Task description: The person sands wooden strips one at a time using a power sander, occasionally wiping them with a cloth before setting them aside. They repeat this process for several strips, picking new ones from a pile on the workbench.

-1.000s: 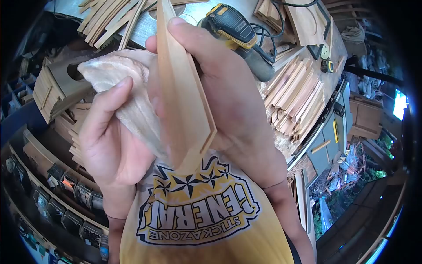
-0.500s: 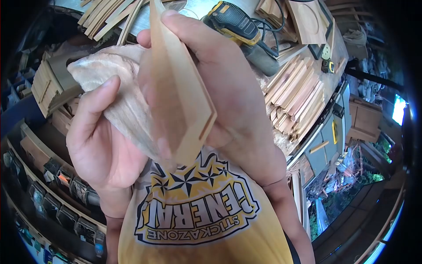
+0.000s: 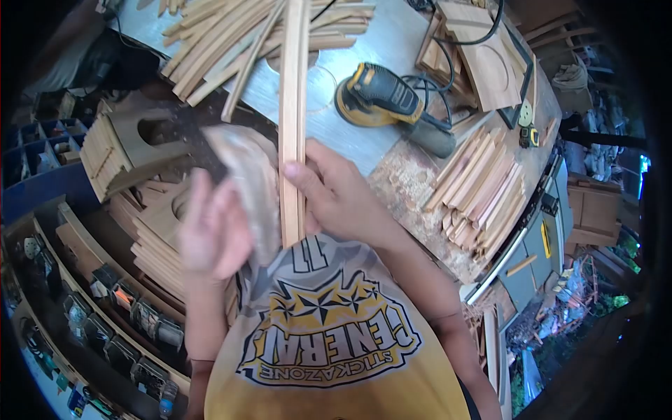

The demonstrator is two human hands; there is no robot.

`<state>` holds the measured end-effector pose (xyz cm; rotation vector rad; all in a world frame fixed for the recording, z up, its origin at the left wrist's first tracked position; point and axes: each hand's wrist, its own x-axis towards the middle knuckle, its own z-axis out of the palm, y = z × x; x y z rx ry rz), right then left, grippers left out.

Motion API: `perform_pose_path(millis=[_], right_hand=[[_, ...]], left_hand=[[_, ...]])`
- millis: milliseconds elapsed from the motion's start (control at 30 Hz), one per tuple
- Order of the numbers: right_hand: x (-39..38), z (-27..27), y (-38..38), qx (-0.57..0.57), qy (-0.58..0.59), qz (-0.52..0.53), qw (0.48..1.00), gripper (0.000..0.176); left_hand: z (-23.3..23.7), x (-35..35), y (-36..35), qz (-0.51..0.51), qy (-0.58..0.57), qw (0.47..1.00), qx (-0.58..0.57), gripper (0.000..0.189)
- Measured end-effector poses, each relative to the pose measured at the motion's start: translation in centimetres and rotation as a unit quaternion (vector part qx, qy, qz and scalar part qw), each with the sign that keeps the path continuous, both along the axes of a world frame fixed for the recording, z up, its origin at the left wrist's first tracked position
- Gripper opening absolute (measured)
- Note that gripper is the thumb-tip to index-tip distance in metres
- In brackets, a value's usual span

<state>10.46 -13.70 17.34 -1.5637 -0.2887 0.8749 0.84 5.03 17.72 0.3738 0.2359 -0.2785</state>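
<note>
A long, narrow wooden strip [image 3: 292, 105] stands lengthwise in front of the body, its lower end near the shirt. My right hand [image 3: 337, 185] grips it, thumb lying across its face and fingers behind. Just left of the strip is a pale, worn cloth-like piece [image 3: 246, 175], blurred by motion. My left hand [image 3: 213, 227] is beside this piece, smeared, with its fingers raised and spread; whether it touches the piece is unclear.
A yellow and black sander [image 3: 381, 94] rests on the metal tabletop [image 3: 357, 150]. Loose wooden strips [image 3: 217, 42] lie at the back, and stacked strips [image 3: 479, 189] at the right. Wooden panels [image 3: 126, 150] are at the left, a tape measure [image 3: 529, 136] at far right.
The wooden strip has moved away from the camera and now shows its length. My right hand has lowered with it. My left hand has come off the cloth-like piece's front, fingers spread.
</note>
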Motion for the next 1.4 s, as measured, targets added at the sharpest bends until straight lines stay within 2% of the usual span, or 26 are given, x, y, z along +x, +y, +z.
perform_pose_path(millis=[33,67,100,200,233,300,333,367,400,433,467,533,567,633,667,700,767,800,833,900,967,1033,1067,1133,1300,1400], right_hand=[[-0.5,-1.1,0.5,0.001,-0.063,-0.034,0.997,0.029],[-0.8,-2.2,0.8,0.001,-0.123,-0.067,0.990,0.027],[-0.7,-2.9,1.1,0.006,-0.128,-0.068,0.989,0.027],[-0.5,-5.3,0.8,-0.013,0.010,-0.093,0.996,0.024],[-0.1,-6.2,0.4,-0.010,0.006,-0.091,0.996,0.024],[0.2,-7.4,-0.8,0.028,0.141,-0.036,0.989,0.024],[0.8,-7.4,-2.0,0.028,0.142,-0.035,0.989,0.024],[2.2,-7.4,-3.4,-0.063,0.006,0.029,0.998,0.024],[3.6,-7.4,-4.7,-0.151,-0.131,0.093,0.975,0.026],[5.3,-7.4,-5.6,-0.204,-0.298,0.013,0.933,0.034],[6.9,-7.1,-6.3,-0.247,-0.450,-0.070,0.855,0.043],[10.5,-5.1,-6.6,-0.280,-0.538,-0.054,0.793,0.051],[11.7,-5.3,-6.6,-0.275,-0.537,-0.046,0.796,0.051],[14.0,-5.9,-6.1,-0.311,-0.647,0.067,0.693,0.059],[14.8,-6.0,-6.0,-0.304,-0.646,0.075,0.696,0.059],[15.7,-5.9,-6.0,-0.344,-0.592,0.149,0.714,0.062],[17.1,-5.8,-6.1,-0.377,-0.541,0.230,0.716,0.065],[17.2,-5.7,-6.5,-0.379,-0.518,0.213,0.737,0.067],[17.4,-5.5,-7.0,-0.384,-0.494,0.199,0.754,0.068],[16.5,-4.3,-7.6,-0.384,-0.521,0.192,0.738,0.065],[15.3,-2.1,-7.7,-0.409,-0.496,0.108,0.758,0.065],[14.8,-1.7,-7.7,-0.422,-0.513,0.103,0.740,0.064],[15.1,-2.2,-7.6,-0.400,-0.538,0.103,0.734,0.063],[15.2,-3.0,-6.7,-0.395,-0.559,0.105,0.721,0.061],[14.1,-5.5,-2.7,-0.424,-0.532,0.150,0.718,0.061],[12.0,-5.6,-0.7,-0.429,-0.532,0.169,0.710,0.060]], left_hand=[[-0.8,-0.1,-1.3,0.012,0.050,0.998,0.022,0.070],[-2.0,0.3,-2.7,-0.006,0.027,0.967,0.253,0.069],[-3.2,0.7,-3.7,-0.021,0.003,0.883,0.468,0.068],[-5.3,1.7,-4.0,-0.073,-0.016,0.856,0.512,0.067],[-6.8,1.7,-4.2,-0.069,-0.019,0.855,0.514,0.067],[-9.3,1.2,-4.7,-0.030,-0.021,0.807,0.589,0.063],[-8.9,1.3,-5.0,-0.081,0.079,0.854,0.508,0.054],[-9.9,1.0,-5.1,-0.077,0.079,0.854,0.509,0.054],[-12.3,0.3,-5.1,-0.056,0.070,0.820,0.565,0.046],[-14.2,-0.4,-5.0,-0.033,0.062,0.782,0.619,0.038],[-15.4,-0.9,-4.6,-0.030,0.066,0.781,0.620,0.038],[-16.9,-2.0,-3.7,-0.009,0.160,0.748,0.644,0.031],[-16.3,-2.7,-3.5,-0.006,0.169,0.748,0.642,0.031],[-14.2,-4.2,-3.4,0.006,0.129,0.649,0.749,0.033],[-14.1,-5.5,-3.4,0.032,0.127,0.658,0.742,0.037],[-13.8,-6.4,-3.6,0.035,0.135,0.656,0.741,0.037],[-13.8,-7.5,-3.8,-0.016,0.159,0.658,0.736,0.043],[-15.1,-8.3,-3.9,-0.027,0.164,0.627,0.761,0.050],[-15.5,-8.3,-4.0,-0.021,0.173,0.635,0.752,0.050],[-17.0,-7.2,-3.9,-0.123,0.195,0.588,0.775,0.054],[-18.9,-5.9,-3.6,-0.152,0.196,0.586,0.772,0.050],[-18.9,-4.2,-3.0,-0.185,0.145,0.509,0.828,0.042],[-18.6,-3.4,-2.6,-0.186,0.140,0.517,0.824,0.042],[-17.7,-1.6,-1.8,-0.206,0.120,0.474,0.847,0.034],[-15.6,1.7,0.1,-0.251,0.089,0.484,0.833,0.030],[-16.4,2.0,1.5,-0.267,0.065,0.439,0.856,0.032]])
